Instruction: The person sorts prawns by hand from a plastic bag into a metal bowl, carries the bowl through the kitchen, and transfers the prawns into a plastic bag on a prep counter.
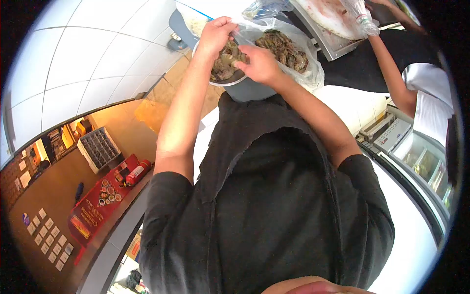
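A grey tub with a pale rim [252, 90] stands in front of my body. Inside it lie greyish-brown pieces [223, 73] that look like raw shrimp. My left hand [218, 36] is over the tub's far side, its fingers pinched together beside the bag's edge; what they hold is hidden. Over the right part of the tub, my right hand [262, 63] has thumb and index finger around a pale, shrimp-like piece [229, 58]. Right behind that hand, a clear plastic bag [316, 63] lies open with a clump of darker shrimp [281, 46] in it.
At upper right, another person's plastic-gloved hand [362, 22] is by a stained white board [328, 17] on a metal tray [338, 49]. White tiled wall [73, 54] rises on the left. A glass-topped chiller [421, 157] stands at right; a red fire extinguisher [138, 172] is lower left.
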`<state>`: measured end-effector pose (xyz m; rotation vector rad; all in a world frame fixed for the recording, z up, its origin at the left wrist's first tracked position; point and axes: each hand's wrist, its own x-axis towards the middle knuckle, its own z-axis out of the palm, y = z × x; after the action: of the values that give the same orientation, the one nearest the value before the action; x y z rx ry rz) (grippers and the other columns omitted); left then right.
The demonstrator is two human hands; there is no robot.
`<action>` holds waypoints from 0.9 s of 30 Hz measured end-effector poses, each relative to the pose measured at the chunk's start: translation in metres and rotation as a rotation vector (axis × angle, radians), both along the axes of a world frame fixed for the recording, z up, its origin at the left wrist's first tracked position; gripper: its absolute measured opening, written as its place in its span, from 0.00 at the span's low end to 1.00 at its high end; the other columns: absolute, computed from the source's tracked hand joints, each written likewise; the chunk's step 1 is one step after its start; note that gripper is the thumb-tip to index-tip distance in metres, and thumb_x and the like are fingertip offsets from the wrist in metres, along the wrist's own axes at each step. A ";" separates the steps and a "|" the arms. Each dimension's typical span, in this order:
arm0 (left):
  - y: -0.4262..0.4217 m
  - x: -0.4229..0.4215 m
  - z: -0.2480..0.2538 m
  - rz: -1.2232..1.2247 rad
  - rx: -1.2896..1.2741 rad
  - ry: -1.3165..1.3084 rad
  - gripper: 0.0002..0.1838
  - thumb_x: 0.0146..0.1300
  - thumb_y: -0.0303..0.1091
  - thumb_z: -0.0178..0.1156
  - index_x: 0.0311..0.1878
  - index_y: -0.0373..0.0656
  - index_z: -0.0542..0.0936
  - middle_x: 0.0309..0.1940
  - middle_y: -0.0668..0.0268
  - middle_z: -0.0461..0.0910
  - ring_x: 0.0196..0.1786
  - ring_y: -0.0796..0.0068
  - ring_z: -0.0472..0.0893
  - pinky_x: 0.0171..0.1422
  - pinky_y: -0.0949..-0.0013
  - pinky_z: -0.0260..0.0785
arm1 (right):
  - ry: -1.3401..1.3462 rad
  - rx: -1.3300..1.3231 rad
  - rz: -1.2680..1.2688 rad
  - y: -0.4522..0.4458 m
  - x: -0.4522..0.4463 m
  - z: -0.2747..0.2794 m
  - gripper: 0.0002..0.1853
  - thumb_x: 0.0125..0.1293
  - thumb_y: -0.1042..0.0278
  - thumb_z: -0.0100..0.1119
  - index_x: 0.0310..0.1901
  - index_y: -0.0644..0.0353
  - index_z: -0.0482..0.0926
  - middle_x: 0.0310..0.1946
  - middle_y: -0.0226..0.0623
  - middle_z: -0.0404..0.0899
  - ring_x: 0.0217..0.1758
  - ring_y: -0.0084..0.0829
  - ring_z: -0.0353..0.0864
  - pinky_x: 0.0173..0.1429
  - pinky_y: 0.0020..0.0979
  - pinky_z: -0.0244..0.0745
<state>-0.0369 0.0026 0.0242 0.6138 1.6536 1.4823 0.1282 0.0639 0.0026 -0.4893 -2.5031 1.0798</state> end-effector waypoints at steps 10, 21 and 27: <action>-0.004 0.020 -0.006 0.065 0.067 -0.125 0.07 0.66 0.32 0.52 0.40 0.43 0.79 0.36 0.71 0.82 0.39 0.81 0.77 0.41 0.74 0.68 | -0.525 0.034 -0.332 0.140 0.112 -0.097 0.16 0.57 0.67 0.56 0.47 0.63 0.78 0.38 0.49 0.82 0.45 0.43 0.81 0.50 0.37 0.74; 0.010 0.051 -0.007 0.014 0.082 -0.255 0.05 0.65 0.27 0.47 0.39 0.43 0.73 0.24 0.70 0.72 0.28 0.78 0.71 0.34 0.73 0.64 | -1.016 0.138 -0.116 0.118 0.143 -0.102 0.20 0.48 0.66 0.58 0.46 0.60 0.80 0.41 0.52 0.80 0.46 0.49 0.80 0.53 0.42 0.74; 0.005 0.062 -0.013 0.077 0.089 -0.308 0.05 0.63 0.24 0.47 0.36 0.41 0.74 0.21 0.71 0.70 0.24 0.81 0.69 0.28 0.75 0.62 | -0.502 0.190 -0.195 0.092 0.142 -0.079 0.12 0.53 0.64 0.57 0.37 0.60 0.79 0.38 0.48 0.81 0.43 0.48 0.80 0.47 0.44 0.75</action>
<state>0.0253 0.0074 0.0115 0.3506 1.3925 1.6234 0.2703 0.1555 -0.0761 -1.0284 -2.8620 0.6975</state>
